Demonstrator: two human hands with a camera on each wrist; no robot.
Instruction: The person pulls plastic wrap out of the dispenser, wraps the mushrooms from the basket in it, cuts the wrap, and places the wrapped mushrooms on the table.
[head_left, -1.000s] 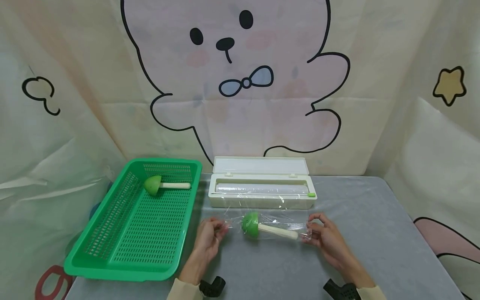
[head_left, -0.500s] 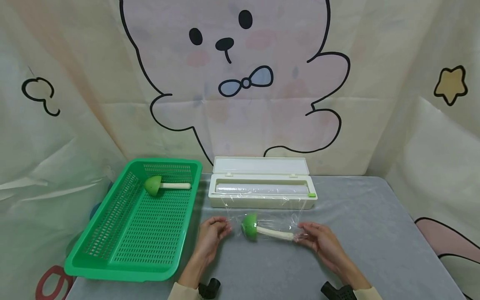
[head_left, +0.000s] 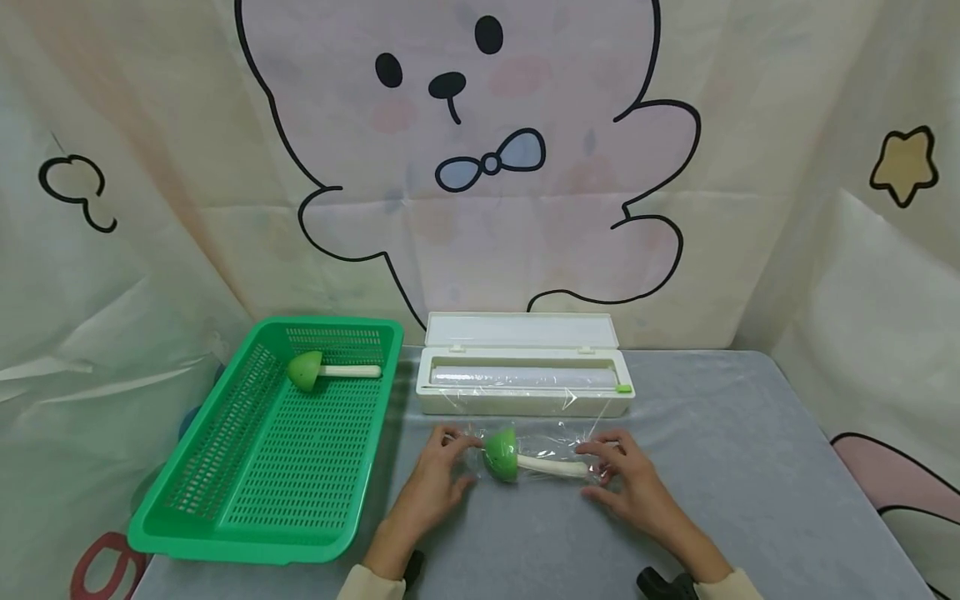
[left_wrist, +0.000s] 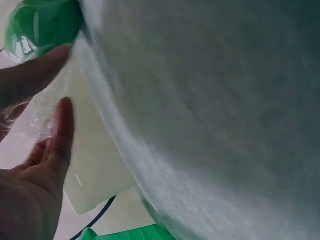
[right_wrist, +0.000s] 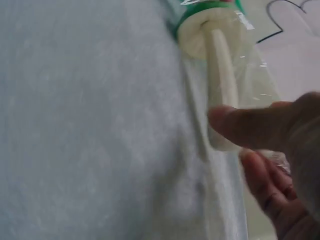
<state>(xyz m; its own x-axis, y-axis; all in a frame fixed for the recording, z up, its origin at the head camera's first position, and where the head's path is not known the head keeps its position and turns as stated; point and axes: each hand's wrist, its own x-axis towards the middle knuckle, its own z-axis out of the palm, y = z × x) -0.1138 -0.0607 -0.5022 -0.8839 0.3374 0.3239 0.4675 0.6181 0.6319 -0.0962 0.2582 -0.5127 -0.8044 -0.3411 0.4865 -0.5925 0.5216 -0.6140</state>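
A toy mushroom with a green cap [head_left: 501, 455] and a pale stem [head_left: 553, 467] lies under clear cling film [head_left: 540, 437] on the grey table. At its cap end is my left hand [head_left: 438, 477], fingertips at the film's edge and thumb spread away from them. My right hand [head_left: 626, 482] reaches around the stem's end, its thumb apart from the fingers. In the right wrist view the thumb [right_wrist: 235, 120] overlaps the stem's end, with crumpled film beside the fingers. The film runs back to a white cling film dispenser [head_left: 525, 403] with its lid raised.
To the left stands a green plastic basket [head_left: 247, 546] holding a similar mushroom [head_left: 306, 372] with a pale stem. A red round-handled item [head_left: 105, 571] shows at the lower left. Behind the table hangs a printed curtain [head_left: 555, 250].
Both hands have come inward toward the mushroom, and their thumbs have spread from the fingers. The film's right end is drawn in close to the stem.
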